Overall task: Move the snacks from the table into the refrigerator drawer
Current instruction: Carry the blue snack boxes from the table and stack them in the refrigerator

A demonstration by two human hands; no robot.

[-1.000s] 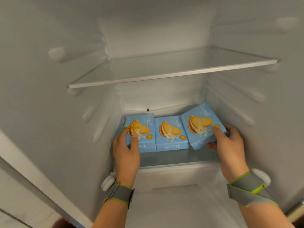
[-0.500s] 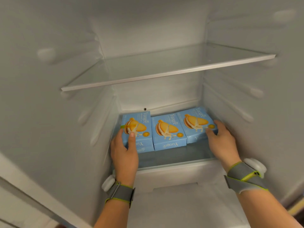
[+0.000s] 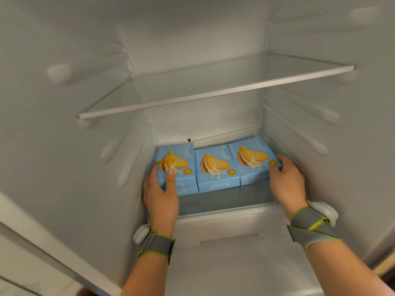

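Right box: tipped up a second ago, it is now lying flat at the back-right corner of the lower shelf, its side touching the middle box.
Middle box: sitting where it was, along the shelf's back edge.
Left box: staying at the back-left corner; a second blue box seems to be lying under it.
Left hand: I am gripping the left box, thumb across its top.
Right hand: I am still clasping the right box's front-right corner.
Reading: the row is closing up; I am judging the placing nearly done, with only letting go left.
Doubt: whether the white front below is the drawer, I cannot tell.
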